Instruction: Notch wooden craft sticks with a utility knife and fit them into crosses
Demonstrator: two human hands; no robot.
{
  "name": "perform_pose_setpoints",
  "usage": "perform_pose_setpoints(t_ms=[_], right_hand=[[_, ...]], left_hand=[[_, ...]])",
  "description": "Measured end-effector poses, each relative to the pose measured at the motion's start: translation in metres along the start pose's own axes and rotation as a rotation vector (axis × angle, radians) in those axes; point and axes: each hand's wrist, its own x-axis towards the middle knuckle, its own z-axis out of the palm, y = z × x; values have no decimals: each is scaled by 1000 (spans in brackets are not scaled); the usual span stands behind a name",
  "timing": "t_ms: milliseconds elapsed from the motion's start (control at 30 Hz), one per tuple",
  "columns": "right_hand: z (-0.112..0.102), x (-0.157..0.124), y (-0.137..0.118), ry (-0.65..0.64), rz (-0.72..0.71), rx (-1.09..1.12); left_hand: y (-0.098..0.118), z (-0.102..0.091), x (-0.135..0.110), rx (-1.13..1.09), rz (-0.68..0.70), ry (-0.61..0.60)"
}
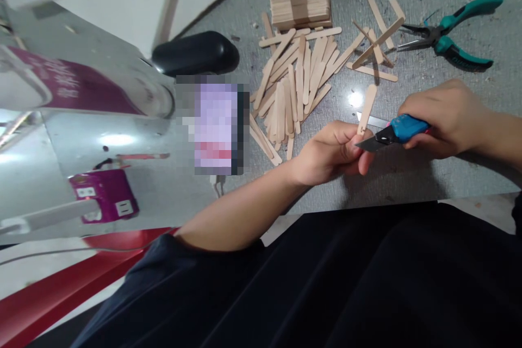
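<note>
Dark shirt (302, 288) foremost — left hand (328, 155) pinches stick (369, 102), right hand (452, 119) grips knife (408, 128).

A round glare (355, 99) is thrown on the gray table (468, 176). Soft shadows (387, 187) are cast under the left hand (328, 155) and right hand (446, 119). The purple label (67, 81) is stretched and blurred. One patch (216, 125) is covered by big squares.

The left hand (332, 153), pinched closed, sits by the tip of the blue knife (408, 127), its bare forearm (240, 207) slanting away from it; the right hand (446, 119) is curled around the knife.
</note>
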Motion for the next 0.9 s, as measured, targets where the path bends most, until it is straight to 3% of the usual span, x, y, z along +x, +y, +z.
perform_pose_setpoints(t_ms=[300, 500, 700, 900], right_hand=[[-1, 6, 5, 76, -64, -25], [2, 5, 6, 93, -11, -50], [1, 3, 9, 48, -26, -23], [0, 6, 7, 87, -19, 13]], left_hand=[[1, 4, 0, -14, -7, 28], [3, 7, 3, -117, 62, -42], [5, 10, 2, -172, -9, -59], [8, 11, 2, -184, -13, -82]])
